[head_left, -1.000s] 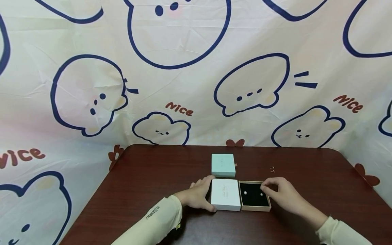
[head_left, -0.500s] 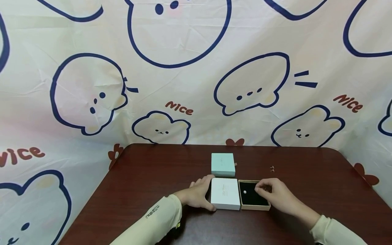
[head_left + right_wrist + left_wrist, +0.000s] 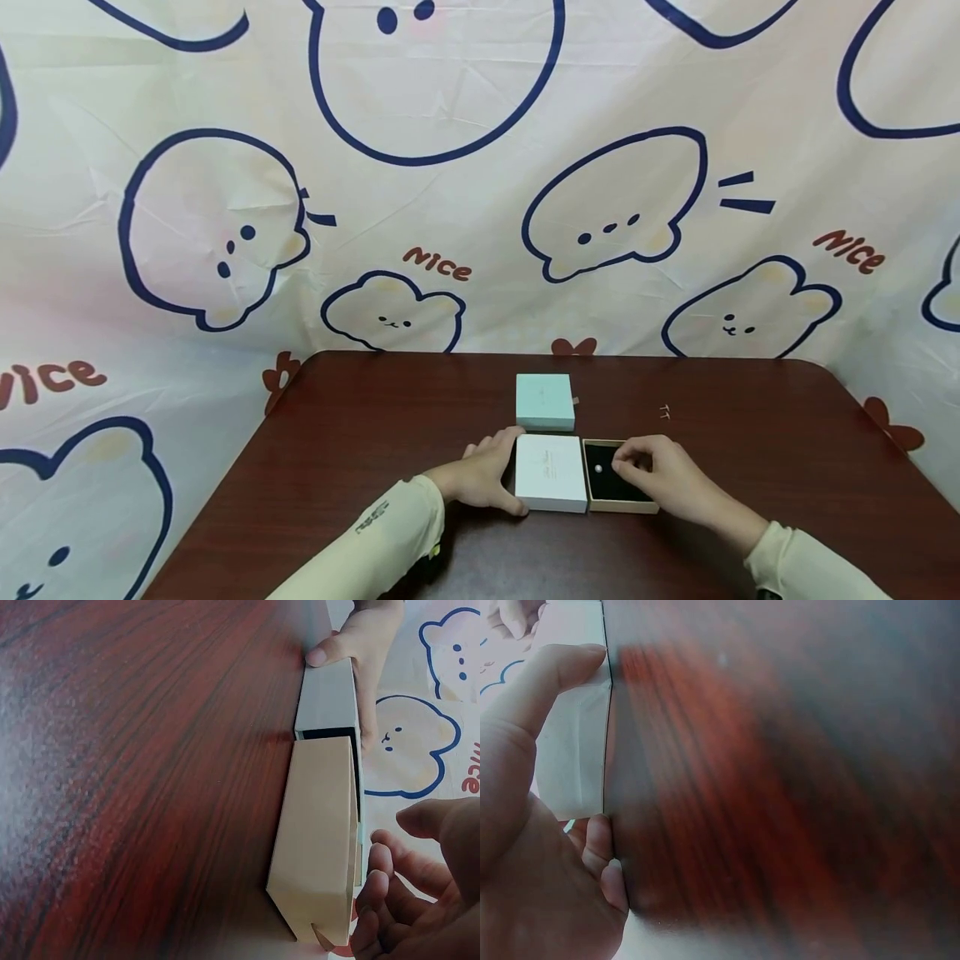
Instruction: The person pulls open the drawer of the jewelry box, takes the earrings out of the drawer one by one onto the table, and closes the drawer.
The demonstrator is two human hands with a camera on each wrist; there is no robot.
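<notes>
My left hand (image 3: 483, 477) holds the white jewelry box sleeve (image 3: 551, 473) at its left side. Its thumb lies on the near face, with fingers round the far side. Beside the sleeve's right edge is a tan drawer (image 3: 622, 506) with a black insert (image 3: 606, 487). A pearl stud (image 3: 597, 469) shows on the insert's left part. Over the right part hovers my right hand (image 3: 667, 479), thumb and index tips near each other and bent toward the pearl. The right wrist view shows a small gap between these fingertips (image 3: 409, 819) and nothing held.
A mint green box (image 3: 543, 402) with a small tab stands behind the white sleeve. Two tiny T-shaped earrings (image 3: 664, 412) lie on the brown table (image 3: 420, 400) at the back right. A cartoon-printed cloth (image 3: 480, 208) hangs behind the table.
My right hand has slid left over the drawer, toward the left pearl. It now covers the place where a second pearl was visible. My left hand has stayed on the sleeve.
</notes>
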